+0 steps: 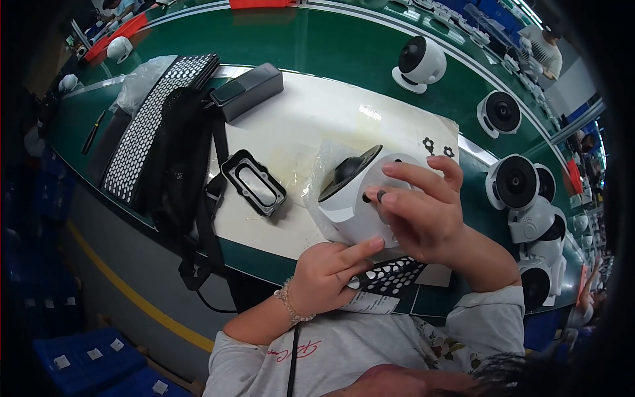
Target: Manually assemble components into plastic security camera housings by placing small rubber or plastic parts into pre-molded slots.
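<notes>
A white, rounded security camera lies tilted on the pale work mat, its black lens face turned to the upper left. My right hand is over its side, thumb and fingers pinching a small black round pad close to the white shell. Dark round spots show on the shell beside the fingertips. My left hand is curled below the camera, its index finger reaching to the lower edge of the shell. Its other fingers hold the curled end of a black sheet with white dots.
Left on the mat are a dark grey box, a black-framed oval part and a black strapped bag. A larger dotted sheet lies beyond. Finished-looking white cameras stand along the right; another camera is at the back.
</notes>
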A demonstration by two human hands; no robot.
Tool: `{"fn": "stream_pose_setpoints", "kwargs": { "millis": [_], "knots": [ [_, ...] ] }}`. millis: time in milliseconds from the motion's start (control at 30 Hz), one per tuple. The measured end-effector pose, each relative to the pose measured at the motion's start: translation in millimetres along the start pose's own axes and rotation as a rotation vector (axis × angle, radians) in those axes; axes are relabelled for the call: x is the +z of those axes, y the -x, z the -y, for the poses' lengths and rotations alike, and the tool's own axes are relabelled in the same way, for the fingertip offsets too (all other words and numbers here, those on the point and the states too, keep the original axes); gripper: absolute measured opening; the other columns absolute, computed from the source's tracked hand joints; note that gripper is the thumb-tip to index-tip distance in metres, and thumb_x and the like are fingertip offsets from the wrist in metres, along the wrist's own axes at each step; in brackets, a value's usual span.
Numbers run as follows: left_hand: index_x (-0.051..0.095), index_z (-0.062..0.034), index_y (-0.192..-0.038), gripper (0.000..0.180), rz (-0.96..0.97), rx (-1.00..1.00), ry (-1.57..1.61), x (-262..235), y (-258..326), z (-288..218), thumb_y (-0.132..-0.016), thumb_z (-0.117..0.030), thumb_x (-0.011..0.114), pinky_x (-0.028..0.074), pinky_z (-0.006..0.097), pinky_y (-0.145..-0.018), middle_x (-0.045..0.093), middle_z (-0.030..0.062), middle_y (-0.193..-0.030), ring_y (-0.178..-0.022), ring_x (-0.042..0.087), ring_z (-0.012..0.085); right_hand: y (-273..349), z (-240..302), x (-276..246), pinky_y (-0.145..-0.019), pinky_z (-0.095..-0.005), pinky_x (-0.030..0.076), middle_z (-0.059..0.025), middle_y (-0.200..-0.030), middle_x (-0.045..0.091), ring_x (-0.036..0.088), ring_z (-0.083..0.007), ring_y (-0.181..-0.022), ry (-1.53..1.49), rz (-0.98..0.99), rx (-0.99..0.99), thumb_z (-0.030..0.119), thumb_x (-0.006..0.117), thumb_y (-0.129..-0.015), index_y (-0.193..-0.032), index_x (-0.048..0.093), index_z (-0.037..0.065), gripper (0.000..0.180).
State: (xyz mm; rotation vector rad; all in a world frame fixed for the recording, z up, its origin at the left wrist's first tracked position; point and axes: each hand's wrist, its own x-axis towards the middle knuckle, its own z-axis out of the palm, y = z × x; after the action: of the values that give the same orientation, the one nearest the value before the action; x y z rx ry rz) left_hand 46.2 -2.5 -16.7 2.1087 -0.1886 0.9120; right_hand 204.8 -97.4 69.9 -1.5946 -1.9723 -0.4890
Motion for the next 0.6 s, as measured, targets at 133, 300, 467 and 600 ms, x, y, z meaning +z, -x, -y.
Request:
{"fn": "stream_pose_setpoints", "kwargs": {
  "millis": [133, 300, 467, 600],
  "knots": [
    [0.061, -0.0014, -0.078, 0.025, -0.023, 0.003, 0.026, 1.6, 2.4, 1.7, -0.053, 0.0, 0.061, 0.046, 0.03, -0.054, 0.055, 0.0041, -0.116, -0.061, 0.057, 0.0192, 0.0, 9.6, -16.3, -0.096, -0.0422, 0.022, -0.0049, -0.11, 0.057, 0.045, -0.0224, -0.116, 0.064, 0.215, 0.075, 0.015, 0.061, -0.076, -0.101, 0.051, 0.012, 0.027],
    [0.061, -0.0015, -0.072, 0.019, -0.031, 0.016, -0.002, 3.6, 1.7, 2.5, -0.053, -0.003, 0.062, 0.045, 0.029, -0.054, 0.054, 0.0042, -0.117, -0.061, 0.056, 0.0183, 30.0, 4.6, -10.7, -0.102, -0.0454, 0.016, -0.0128, -0.135, 0.031, 0.016, -0.0398, -0.129, -0.465, -0.069, 0.394, 0.015, 0.064, -0.076, -0.088, 0.058, 0.01, 0.014],
    [0.061, -0.0012, -0.069, 0.016, -0.054, 0.014, -0.007, 6.0, 1.3, 2.6, -0.053, -0.005, 0.063, 0.043, 0.029, -0.054, 0.054, 0.0044, -0.117, -0.06, 0.055, 0.018, 39.9, 15.6, -5.2, -0.102, -0.0433, 0.017, -0.0126, -0.137, 0.029, 0.016, -0.0364, -0.13, -0.474, 0.069, 0.516, 0.012, 0.063, -0.076, -0.078, 0.06, 0.009, 0.005],
    [0.06, -0.0017, -0.066, 0.014, -0.068, 0.011, -0.057, 7.5, 2.3, 2.9, -0.053, -0.005, 0.064, 0.042, 0.029, -0.053, 0.055, 0.0044, -0.116, -0.058, 0.054, 0.0176, 45.2, 18.2, -4.2, -0.1, -0.0437, 0.02, -0.0198, -0.134, 0.032, 0.017, -0.0371, -0.13, -0.345, 0.051, 0.453, 0.017, 0.06, -0.08, -0.08, 0.061, 0.009, 0.008]
  ]
}}
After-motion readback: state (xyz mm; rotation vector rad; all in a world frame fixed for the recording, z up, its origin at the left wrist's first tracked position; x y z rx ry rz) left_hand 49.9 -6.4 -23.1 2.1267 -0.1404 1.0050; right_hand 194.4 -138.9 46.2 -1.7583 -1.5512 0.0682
